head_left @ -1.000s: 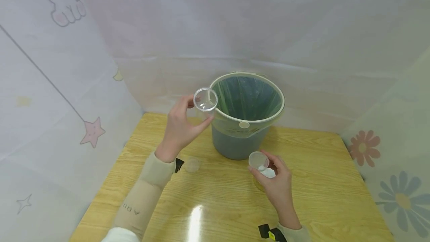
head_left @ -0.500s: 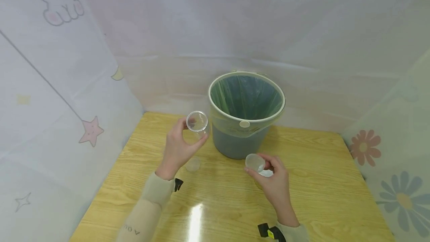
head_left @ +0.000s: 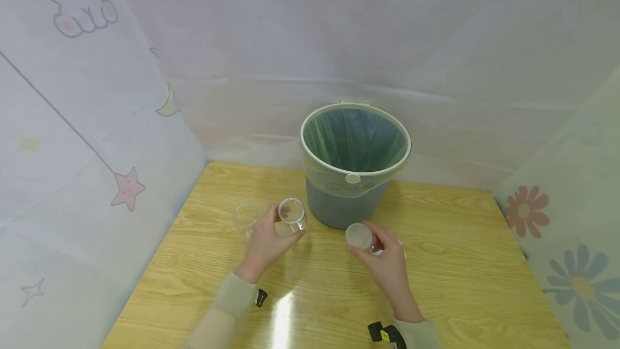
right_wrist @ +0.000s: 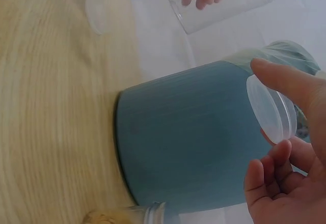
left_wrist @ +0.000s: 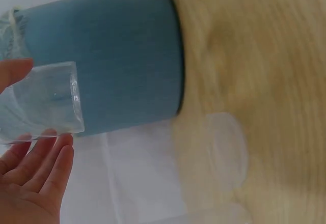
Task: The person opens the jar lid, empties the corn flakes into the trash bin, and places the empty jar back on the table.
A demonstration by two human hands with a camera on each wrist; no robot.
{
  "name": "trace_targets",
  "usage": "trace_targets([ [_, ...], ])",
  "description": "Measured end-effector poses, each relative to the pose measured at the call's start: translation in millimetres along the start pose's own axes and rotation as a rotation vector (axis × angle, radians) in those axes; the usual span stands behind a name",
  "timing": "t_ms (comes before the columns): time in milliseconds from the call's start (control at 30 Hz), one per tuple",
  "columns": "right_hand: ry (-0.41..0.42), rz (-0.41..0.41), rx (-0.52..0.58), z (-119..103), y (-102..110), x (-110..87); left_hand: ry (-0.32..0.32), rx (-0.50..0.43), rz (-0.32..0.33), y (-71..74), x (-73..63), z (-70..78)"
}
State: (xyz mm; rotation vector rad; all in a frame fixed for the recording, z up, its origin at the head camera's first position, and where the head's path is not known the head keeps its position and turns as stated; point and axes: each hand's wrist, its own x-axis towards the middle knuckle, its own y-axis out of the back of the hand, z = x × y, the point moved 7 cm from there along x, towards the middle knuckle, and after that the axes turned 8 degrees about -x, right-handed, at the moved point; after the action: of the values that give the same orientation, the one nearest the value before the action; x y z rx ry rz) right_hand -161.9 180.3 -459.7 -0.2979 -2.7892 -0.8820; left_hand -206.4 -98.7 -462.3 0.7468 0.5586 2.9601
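Note:
Between the thumb and fingers of my left hand (head_left: 267, 241) is a clear straight-sided jar (head_left: 293, 213), its round mouth toward the head camera. The left wrist view shows this jar (left_wrist: 46, 102) before the bucket's side. My right hand (head_left: 387, 256) pinches a translucent round lid (head_left: 359, 236) by its edge, to the right of the jar and apart from it. A second clear jar (head_left: 245, 215) stands on the table left of my left hand. Another translucent lid (left_wrist: 227, 151) lies on the table in the left wrist view.
A blue-grey bucket (head_left: 334, 206) with a green-tinted liner and cream rim stands behind both hands. In the right wrist view, a jar (right_wrist: 119, 216) with yellow-brown contents stands beside it; my right hand mostly hides it from the head view. Printed cloth walls (head_left: 339, 42) surround the wooden table (head_left: 460, 263).
My left hand has come down toward the table with the jar, showing the second jar it had hidden. My right hand has drifted slightly left with the lid, which has tilted.

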Motion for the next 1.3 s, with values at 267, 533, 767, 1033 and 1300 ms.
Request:
trace_targets([
  [267,-0.025,-0.063,0.018,13.5,-19.5,-3.9,0.049,0.032,-0.053,-15.9,-11.7,-19.9],
  [533,-0.029,-0.126,-0.011,25.7,-45.4,-5.2,0.106,0.051,-0.127,-33.0,-19.1,-34.5],
  [767,-0.009,-0.157,-0.068,35.3,-68.9,-2.6,0.139,0.041,-0.167,-41.6,-22.6,-44.7],
  [1033,-0.020,-0.185,-0.101,53.4,-91.7,4.4,0.194,0.102,-0.203,-48.4,-23.9,-57.1],
  [1300,-0.051,-0.217,-0.159,74.4,-111.6,5.4,0.284,0.122,-0.257,-53.5,-27.2,-64.8],
])
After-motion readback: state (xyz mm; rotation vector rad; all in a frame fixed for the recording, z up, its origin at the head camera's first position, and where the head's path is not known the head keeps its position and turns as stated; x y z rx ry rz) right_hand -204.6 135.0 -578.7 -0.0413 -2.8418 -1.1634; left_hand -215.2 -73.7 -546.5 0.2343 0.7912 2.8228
